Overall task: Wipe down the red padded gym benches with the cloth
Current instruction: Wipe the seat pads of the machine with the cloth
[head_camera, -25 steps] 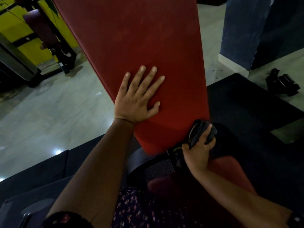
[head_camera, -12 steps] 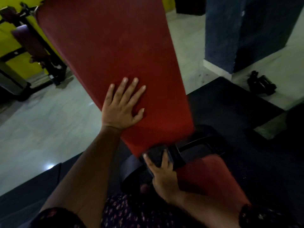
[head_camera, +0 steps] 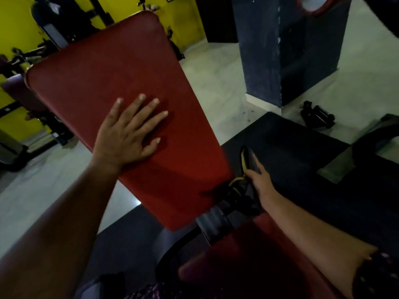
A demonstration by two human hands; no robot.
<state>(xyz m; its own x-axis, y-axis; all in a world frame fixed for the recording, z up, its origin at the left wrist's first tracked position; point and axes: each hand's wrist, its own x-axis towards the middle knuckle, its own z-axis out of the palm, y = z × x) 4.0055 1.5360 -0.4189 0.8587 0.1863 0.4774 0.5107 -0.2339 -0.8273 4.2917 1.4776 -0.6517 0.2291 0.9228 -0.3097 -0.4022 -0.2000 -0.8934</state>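
Your left hand (head_camera: 127, 134) lies flat with spread fingers on the red backrest pad (head_camera: 121, 87) in the frame centre. Your right hand (head_camera: 260, 180) pinches the dark cloth (head_camera: 248, 160) beside the pad's lower right edge, near the black hinge frame (head_camera: 233, 203). The cloth could snag there or slip from this light hold.
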